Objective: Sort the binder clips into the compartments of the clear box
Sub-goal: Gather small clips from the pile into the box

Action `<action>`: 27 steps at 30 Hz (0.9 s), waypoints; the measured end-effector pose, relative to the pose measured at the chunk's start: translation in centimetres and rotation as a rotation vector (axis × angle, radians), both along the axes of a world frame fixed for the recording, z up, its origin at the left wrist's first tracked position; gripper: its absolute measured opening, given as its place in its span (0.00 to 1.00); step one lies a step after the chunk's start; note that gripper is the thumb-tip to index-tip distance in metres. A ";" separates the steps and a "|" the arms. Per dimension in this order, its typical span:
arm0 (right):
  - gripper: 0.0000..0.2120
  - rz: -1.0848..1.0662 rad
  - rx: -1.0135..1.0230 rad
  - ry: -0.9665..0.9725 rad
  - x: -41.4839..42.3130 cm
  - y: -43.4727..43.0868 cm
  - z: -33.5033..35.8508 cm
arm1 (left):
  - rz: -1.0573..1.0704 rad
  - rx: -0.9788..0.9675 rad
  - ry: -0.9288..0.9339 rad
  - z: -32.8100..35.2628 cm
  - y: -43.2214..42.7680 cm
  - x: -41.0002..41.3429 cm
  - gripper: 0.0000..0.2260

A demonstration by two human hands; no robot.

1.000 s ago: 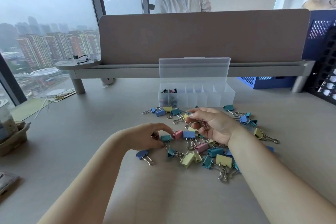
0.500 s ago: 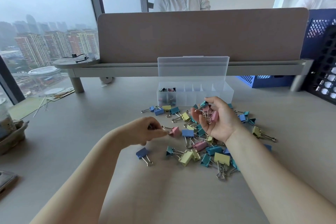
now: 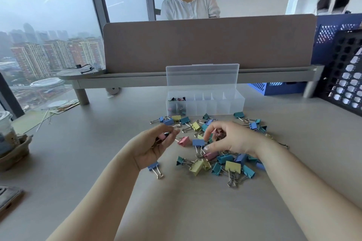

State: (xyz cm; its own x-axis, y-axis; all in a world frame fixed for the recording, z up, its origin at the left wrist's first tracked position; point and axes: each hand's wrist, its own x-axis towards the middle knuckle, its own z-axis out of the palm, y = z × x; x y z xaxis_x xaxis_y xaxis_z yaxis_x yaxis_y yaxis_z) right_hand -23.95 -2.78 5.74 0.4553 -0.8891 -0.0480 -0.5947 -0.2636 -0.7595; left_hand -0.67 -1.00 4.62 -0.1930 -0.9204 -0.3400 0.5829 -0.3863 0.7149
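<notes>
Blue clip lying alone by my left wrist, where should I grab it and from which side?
Probably pinch the blue clip by its wire handles, coming from above on the near side. Both handles lie together and stick out toward you, well apart from the pile, while the left hand crowds the far side of the clip's body.

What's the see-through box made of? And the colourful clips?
The clear box looks like plastic: its frosted walls let the clips inside show through. The binder clips look like painted metal with matte pastel bodies. Their shiny, bare wire handles are probably steel.
</notes>
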 end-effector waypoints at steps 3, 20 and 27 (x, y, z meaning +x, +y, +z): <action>0.15 0.111 -0.005 0.231 0.1 0.6 -0.1 | 0.066 0.041 -0.004 -0.1 0.6 -0.4 0.05; 0.10 -0.132 0.076 -0.105 0.7 0.7 -0.9 | -0.215 -0.556 -1.441 -1.4 1.3 0.4 0.12; 0.09 -0.219 0.637 -0.979 -1.2 -0.2 -1.1 | -0.321 -0.595 -1.595 -1.7 1.2 1.3 0.16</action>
